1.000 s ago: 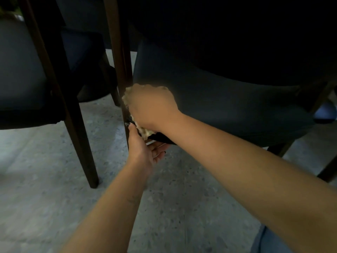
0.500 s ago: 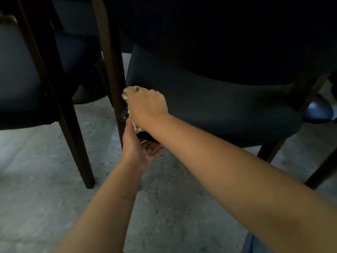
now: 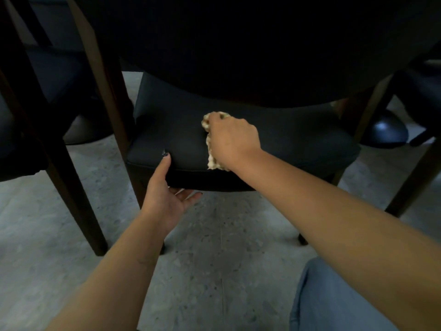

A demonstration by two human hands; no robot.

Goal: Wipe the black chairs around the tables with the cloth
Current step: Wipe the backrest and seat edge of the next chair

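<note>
Here, cloth (image 3: pixel 213 149) on black chair (image 3: pixel 286 142), unlabelled.

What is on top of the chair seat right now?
On the seat lies the cloth, gripped by the right hand. The left hand holds the front edge, thumb on top. The fingers underneath are mostly hidden, as is most of the cloth.

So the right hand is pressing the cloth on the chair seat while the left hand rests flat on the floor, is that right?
Not quite. In the head view the left hand is not on the floor; it grips the front edge of the chair seat, thumb on top and fingers underneath. The rest holds: the right hand presses the cloth on that seat.
</note>
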